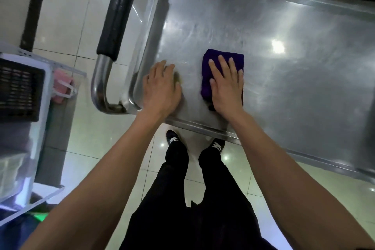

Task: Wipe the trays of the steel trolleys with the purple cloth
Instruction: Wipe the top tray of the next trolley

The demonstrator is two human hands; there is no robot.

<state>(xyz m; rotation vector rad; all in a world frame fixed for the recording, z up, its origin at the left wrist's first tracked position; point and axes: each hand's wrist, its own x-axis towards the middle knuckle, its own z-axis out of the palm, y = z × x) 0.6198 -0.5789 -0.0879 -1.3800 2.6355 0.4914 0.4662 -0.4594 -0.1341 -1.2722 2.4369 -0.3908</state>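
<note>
The top tray (284, 50) of a steel trolley fills the upper right of the head view, shiny with light glare. A folded purple cloth (211, 61) lies flat on the tray near its front edge. My right hand (226, 85) presses down on the cloth with straight, spread fingers. My left hand (161, 87) rests flat on the bare steel near the tray's front left corner, fingers straight, holding nothing.
The trolley's push handle (117, 12), steel tube with a black foam grip, curves round the tray's left end. A white shelf unit with a black basket (18, 91) and pink item stands at the left. My legs and shoes (173, 139) are on the tiled floor below the tray.
</note>
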